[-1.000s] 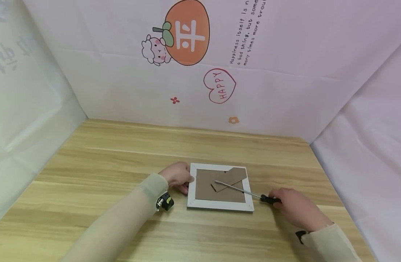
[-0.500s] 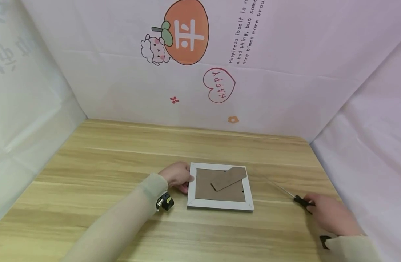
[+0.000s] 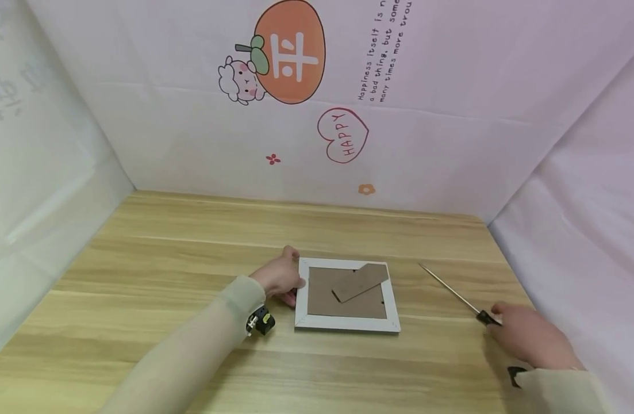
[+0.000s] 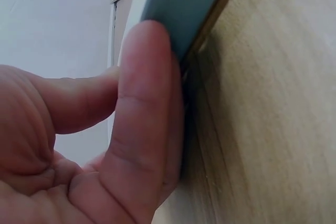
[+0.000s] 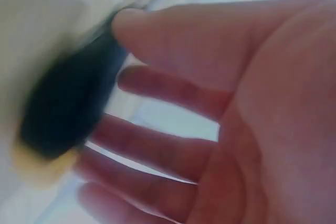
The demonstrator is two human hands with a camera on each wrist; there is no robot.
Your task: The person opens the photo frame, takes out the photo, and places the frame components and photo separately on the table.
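Observation:
A white picture frame (image 3: 348,324) lies face down, its brown backing board (image 3: 322,282) and slanted stand leg (image 3: 362,282) showing. My left hand (image 3: 280,275) holds the frame's left edge. In the left wrist view, the thumb (image 4: 79,100) comes to the frame's top face, while a finger (image 4: 142,77) lies along its side edge (image 4: 184,9). Off to the right, my right hand (image 3: 534,335) holds a screwdriver (image 3: 453,292) with a metal shaft pointing up and left. Its dark handle (image 5: 73,95), blurred with a yellow end, is pinched near the shaft in the right wrist view.
The wooden table (image 3: 218,230) meets a printed white cloth (image 3: 192,149) at the back. More white cloth hangs along the left and right sides. A small black and yellow device (image 3: 262,321) is worn at my left wrist.
The screwdriver has gone from over the backing board to the right of the picture frame, along with my right hand. My left hand stays at the frame's edge, one finger now raised.

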